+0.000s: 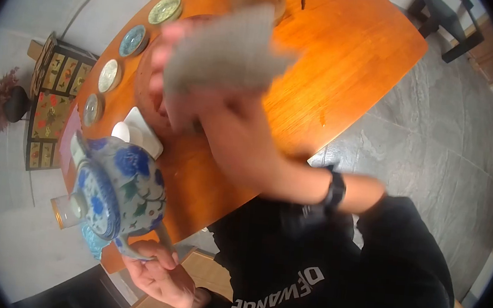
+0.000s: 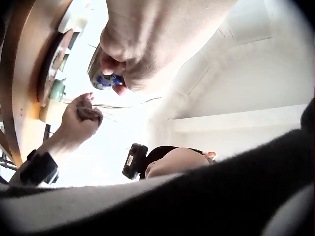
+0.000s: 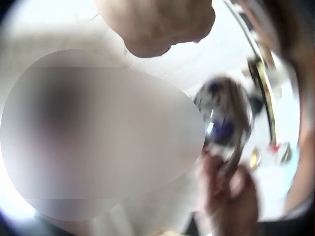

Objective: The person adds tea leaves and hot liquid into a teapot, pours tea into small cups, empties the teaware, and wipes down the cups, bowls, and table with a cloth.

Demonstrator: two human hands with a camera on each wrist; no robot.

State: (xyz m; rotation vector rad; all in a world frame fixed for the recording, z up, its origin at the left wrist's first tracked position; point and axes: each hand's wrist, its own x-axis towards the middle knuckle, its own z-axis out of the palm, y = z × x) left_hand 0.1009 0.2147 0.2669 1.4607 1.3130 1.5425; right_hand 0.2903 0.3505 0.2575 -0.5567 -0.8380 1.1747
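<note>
At the lower left of the head view, my left hand (image 1: 157,276) grips the handle of a blue-and-white porcelain teapot (image 1: 139,188) with painted flowers. The lidded pot is tipped on its side in this view, close over the table's near end. My right hand (image 1: 223,113), blurred, holds a grey-brown cloth (image 1: 226,51) above the table; the cloth hides part of the fingers. From the left wrist, the cloth (image 2: 90,114) appears bunched in the right hand (image 2: 78,123). The right wrist view catches the teapot (image 3: 221,115) with the left hand (image 3: 236,201) at its handle.
Several small bowls, among them a blue one (image 1: 133,41), line the far edge of the wooden table (image 1: 339,50). A white dish (image 1: 148,135) lies beside the teapot, near a round brown tray (image 1: 145,76). A patterned cabinet (image 1: 52,111) stands beyond; a dark chair (image 1: 446,22) is upper right.
</note>
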